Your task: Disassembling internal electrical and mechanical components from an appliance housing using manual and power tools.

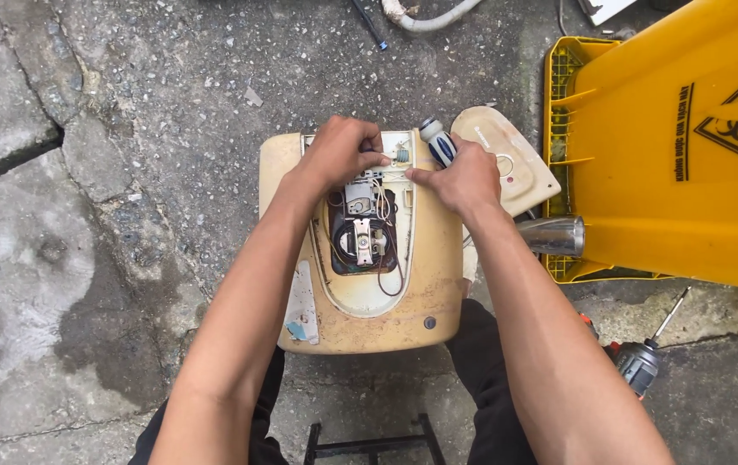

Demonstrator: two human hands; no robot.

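A yellowed plastic appliance base (425,284) lies upside down on the concrete between my knees. Its underside is open, showing a switch block and wires (362,226). My left hand (340,151) grips the far rim of the opening, fingers curled over small parts there. My right hand (463,177) holds a screwdriver with a blue and white handle (439,142), its tip hidden under my fingers at the rim. A detached cream cover plate (515,155) rests just beyond my right hand.
A large yellow waste bin (679,146) lies on its side at right, over a yellow crate (562,86). A shiny metal tube (554,235) sits beside it. A second screwdriver (644,362) lies at lower right. A white hose (429,17) is at the top. A black metal stool frame (373,443) is below.
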